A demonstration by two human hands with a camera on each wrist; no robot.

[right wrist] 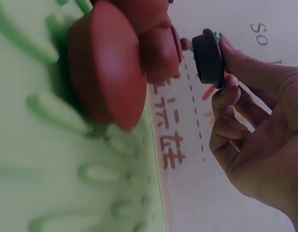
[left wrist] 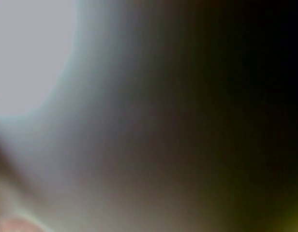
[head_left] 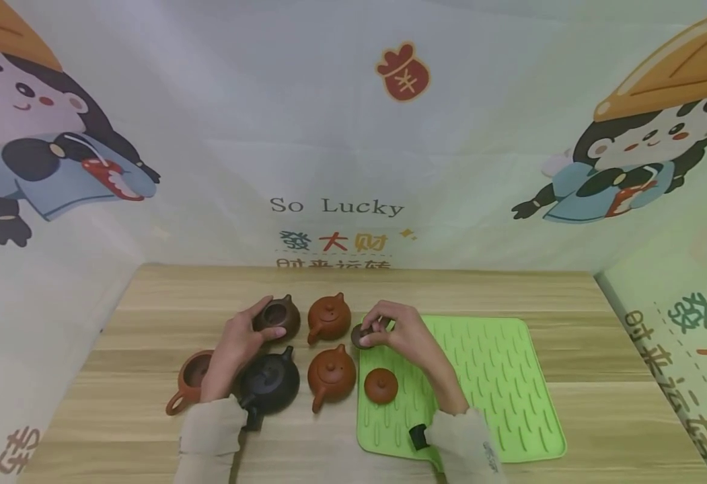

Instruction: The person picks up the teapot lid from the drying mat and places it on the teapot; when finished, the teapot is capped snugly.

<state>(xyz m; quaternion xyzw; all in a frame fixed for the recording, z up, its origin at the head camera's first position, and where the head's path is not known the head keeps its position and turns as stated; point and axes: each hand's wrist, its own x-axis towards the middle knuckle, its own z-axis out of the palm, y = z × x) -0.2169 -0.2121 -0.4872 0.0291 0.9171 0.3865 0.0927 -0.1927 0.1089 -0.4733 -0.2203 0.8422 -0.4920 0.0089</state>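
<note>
My left hand (head_left: 241,339) grips a dark brown teapot (head_left: 284,319) at the back left, its round mouth uncovered. Pinched between the thumb and fingers of my right hand (head_left: 404,333) is a small dark teapot lid (right wrist: 207,58), held above the left edge of the green mat (head_left: 492,376). A reddish-brown lid (head_left: 381,386) lies on that mat, nearer the front. Left of the mat stand two lidded reddish-brown teapots, a back one (head_left: 329,316) and a front one (head_left: 331,374). The left wrist view is dark and blurred.
A black lidded teapot (head_left: 270,382) stands just right of my left forearm. To the left, an uncovered reddish-brown teapot (head_left: 192,376) is partly hidden by that arm. The wooden table (head_left: 607,403) meets a printed cloth backdrop (head_left: 341,148) at the back and sides.
</note>
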